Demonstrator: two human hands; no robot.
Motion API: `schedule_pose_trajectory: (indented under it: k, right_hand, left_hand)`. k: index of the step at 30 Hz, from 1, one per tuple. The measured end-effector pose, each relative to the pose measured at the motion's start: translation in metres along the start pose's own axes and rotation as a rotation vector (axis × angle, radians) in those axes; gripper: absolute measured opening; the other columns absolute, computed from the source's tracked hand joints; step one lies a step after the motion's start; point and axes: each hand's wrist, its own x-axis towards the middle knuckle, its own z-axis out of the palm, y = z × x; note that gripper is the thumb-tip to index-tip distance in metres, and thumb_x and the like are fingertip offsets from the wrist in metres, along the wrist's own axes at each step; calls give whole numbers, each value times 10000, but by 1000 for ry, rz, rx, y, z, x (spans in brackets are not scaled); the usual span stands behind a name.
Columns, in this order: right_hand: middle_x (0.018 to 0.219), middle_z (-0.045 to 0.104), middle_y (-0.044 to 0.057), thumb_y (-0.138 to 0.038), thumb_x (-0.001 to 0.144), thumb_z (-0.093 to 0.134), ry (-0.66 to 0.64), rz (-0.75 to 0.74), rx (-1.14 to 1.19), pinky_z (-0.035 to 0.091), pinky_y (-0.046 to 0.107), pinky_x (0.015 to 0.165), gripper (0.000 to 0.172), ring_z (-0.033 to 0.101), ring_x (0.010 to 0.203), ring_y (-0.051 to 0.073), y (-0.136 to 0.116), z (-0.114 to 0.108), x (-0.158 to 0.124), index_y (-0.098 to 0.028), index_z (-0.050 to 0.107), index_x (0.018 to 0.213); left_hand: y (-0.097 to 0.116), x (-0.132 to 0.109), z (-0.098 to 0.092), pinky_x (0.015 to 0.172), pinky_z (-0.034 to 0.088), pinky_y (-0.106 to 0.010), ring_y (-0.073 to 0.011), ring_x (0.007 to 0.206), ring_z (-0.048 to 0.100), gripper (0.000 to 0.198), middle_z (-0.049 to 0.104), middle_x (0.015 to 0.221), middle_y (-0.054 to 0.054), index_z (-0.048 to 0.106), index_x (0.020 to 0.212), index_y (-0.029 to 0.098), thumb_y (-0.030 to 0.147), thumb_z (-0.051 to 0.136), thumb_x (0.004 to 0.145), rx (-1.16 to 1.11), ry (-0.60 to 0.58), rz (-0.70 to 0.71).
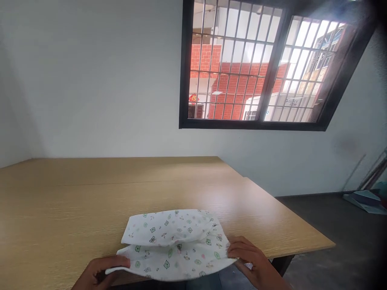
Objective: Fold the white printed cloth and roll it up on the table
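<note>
Nearest to me, at the bottom edge of the view, my left hand (101, 272) grips the near left corner of a cloth (175, 241). The fingers curl closed around the hem; the wrist and most of the palm are cut off by the frame. My right hand (250, 259) is at the cloth's near right corner, fingers bent and pinching the edge. Its wrist also runs out of view, and I cannot see the thumb side clearly.

The cloth is white with small green and pink prints too tiny to make out. It lies folded on the near edge of a table (90, 201), an upper layer lying back over a lower one. The lower layer's near edge sags slightly past the table edge between my hands. Whether there are more layers inside the fold is hidden from me.

The table is light wood with a seam running across it. Its left side is cut off by the frame, and its right corner juts over a dark floor (332, 217).

Further off, a plain white wall (90, 80) stands behind the table. High on the right is a black-framed barred window (256, 68), showing a red brick building outside. At the far right, by the floor, some blurred items (367, 199) lean against the wall; I cannot tell what they are.
</note>
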Motion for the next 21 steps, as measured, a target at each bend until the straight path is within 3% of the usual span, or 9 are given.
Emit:
schedule_pose_trajectory:
  k: [2, 4, 6, 9, 12, 17, 21]
  right_hand:
    - [1154, 630, 55, -301, 977, 522, 53, 112, 130, 486, 360, 950, 152, 563, 1143, 217, -5, -7, 7, -305, 630, 1083]
    - [1185, 612, 83, -389, 991, 496, 92, 247, 249, 448, 376, 982, 208, 546, 1167, 244, -7, -13, 17, -258, 640, 1066]
    - [1003, 633, 82, -466, 976, 511, 143, 340, 343, 469, 337, 866, 284, 594, 984, 232, -6, -15, 30, -212, 637, 973]
    - [753, 534, 25, -548, 936, 545, 228, 422, 472, 413, 263, 627, 369, 509, 688, 162, -1, -11, 51, -182, 573, 891]
    - [765, 501, 13, -586, 910, 549, 247, 506, 599, 388, 247, 584, 404, 482, 677, 150, 5, -2, 70, -183, 526, 934]
    - [734, 476, 7, -571, 833, 549, 210, 636, 528, 346, 247, 537, 395, 453, 640, 147, 23, 12, 89, -180, 511, 879]
    - [883, 577, 54, -586, 787, 612, 60, 693, 548, 431, 274, 626, 469, 555, 769, 189, 31, 5, 91, -164, 543, 981]
  left_hand:
    - [14, 7, -5, 953, 526, -373, -319, 1078, 612, 440, 693, 1090, -1, 758, 985, 349, 702, 634, 754, -59, -21, -119]
    - [34, 18, -9, 907, 524, -322, -297, 1021, 618, 477, 695, 1064, -10, 755, 1012, 293, 687, 645, 767, -161, -48, -142]
    - [54, 31, -11, 815, 521, -273, -266, 931, 624, 496, 694, 962, -22, 743, 1015, 233, 659, 682, 767, -253, -30, -132]
    - [71, 53, -6, 658, 482, -231, -210, 796, 601, 539, 649, 833, -15, 678, 1061, 177, 643, 684, 790, -382, 19, -158]
    - [65, 77, 7, 545, 393, -222, -170, 680, 537, 556, 606, 787, -13, 615, 1023, 146, 656, 648, 803, -429, 51, -202]
    - [31, 115, 26, 576, 325, -255, -162, 643, 448, 522, 512, 696, -23, 541, 750, 140, 662, 550, 739, -187, 10, -144]
    - [22, 125, 25, 569, 258, -268, -154, 605, 377, 423, 401, 621, 9, 410, 618, 200, 599, 543, 659, -61, -28, -145]
